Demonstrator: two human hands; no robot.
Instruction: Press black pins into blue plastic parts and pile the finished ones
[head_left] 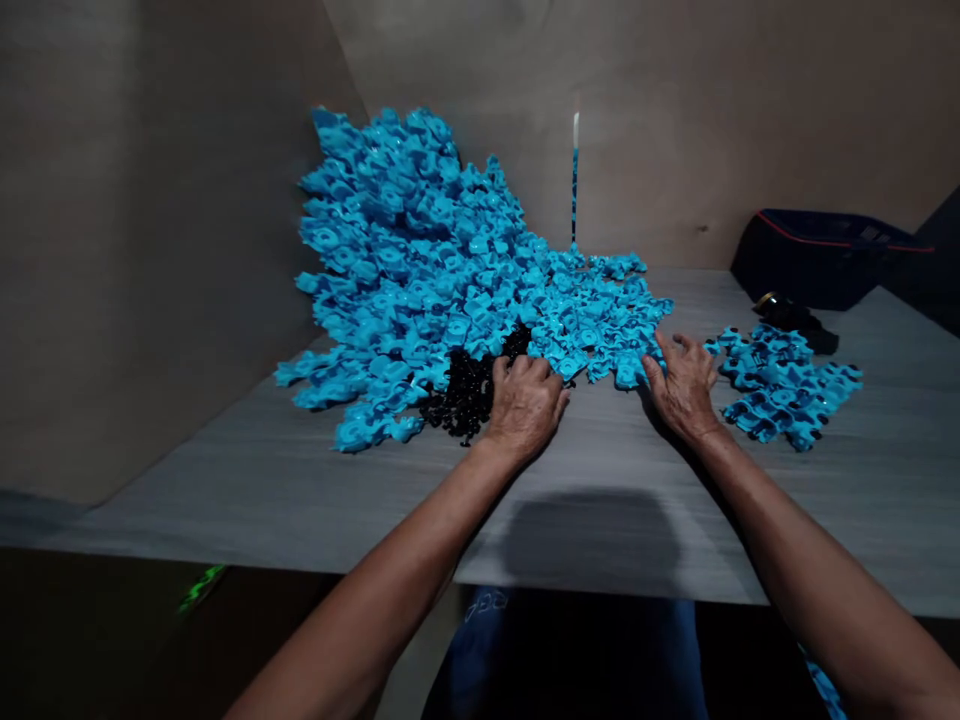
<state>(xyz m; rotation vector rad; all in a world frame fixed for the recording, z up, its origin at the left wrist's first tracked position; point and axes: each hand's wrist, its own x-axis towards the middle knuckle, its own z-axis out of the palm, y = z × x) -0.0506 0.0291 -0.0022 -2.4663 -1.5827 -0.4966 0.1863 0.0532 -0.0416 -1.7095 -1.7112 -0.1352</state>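
A large heap of bright blue, wavy-edged plastic pieces (405, 230) rises against the back corner of the table. Small black parts (466, 392) lie in a dark patch at its front edge. Over the right side of that patch is my left hand (527, 405), its fingers curled down and closed; what they hold, if anything, is hidden. My right hand (684, 388) rests at the heap's right edge with thumb and fingers apart. Its thumb is beside a blue piece (631, 372). To its right lies a group of blue pieces with black parts fitted on them (787, 385).
A dark case with red trim (817, 255) stands at the back right, with a black object (795, 322) in front of it. A thin patterned stick (574, 190) stands upright behind the heap. Wooden panels (187, 200) enclose the table (300, 510) at left and back.
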